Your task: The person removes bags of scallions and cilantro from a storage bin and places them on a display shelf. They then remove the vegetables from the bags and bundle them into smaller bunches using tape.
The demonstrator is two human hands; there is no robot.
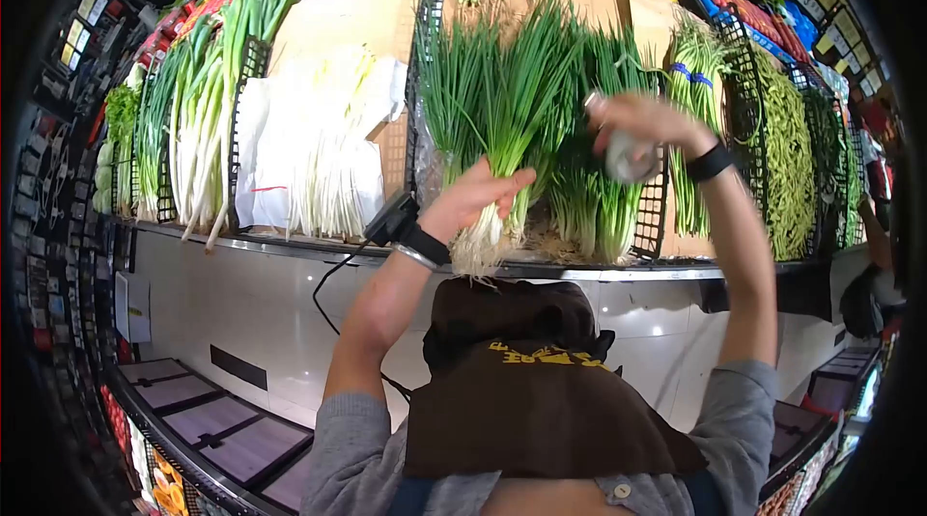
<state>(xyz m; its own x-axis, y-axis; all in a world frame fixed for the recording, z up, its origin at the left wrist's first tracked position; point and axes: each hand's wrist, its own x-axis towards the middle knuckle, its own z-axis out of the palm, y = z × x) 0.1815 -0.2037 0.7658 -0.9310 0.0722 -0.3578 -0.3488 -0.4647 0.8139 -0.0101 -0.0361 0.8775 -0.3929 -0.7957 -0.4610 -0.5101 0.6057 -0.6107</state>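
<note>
- The left hand point(473, 199) is clamped around a bunch of long green spring onions with white roots point(507, 101), gripping near its pale base on the metal display shelf point(290, 248).
- The right hand point(645, 125), just right of the bunch, is curled around a small grey roundish object point(628, 161), which is blurred.

A grocery shop's produce aisle: bundled scallions point(502, 111), leeks point(208, 101) and price tags point(838, 4) line tilted shelves.
</note>
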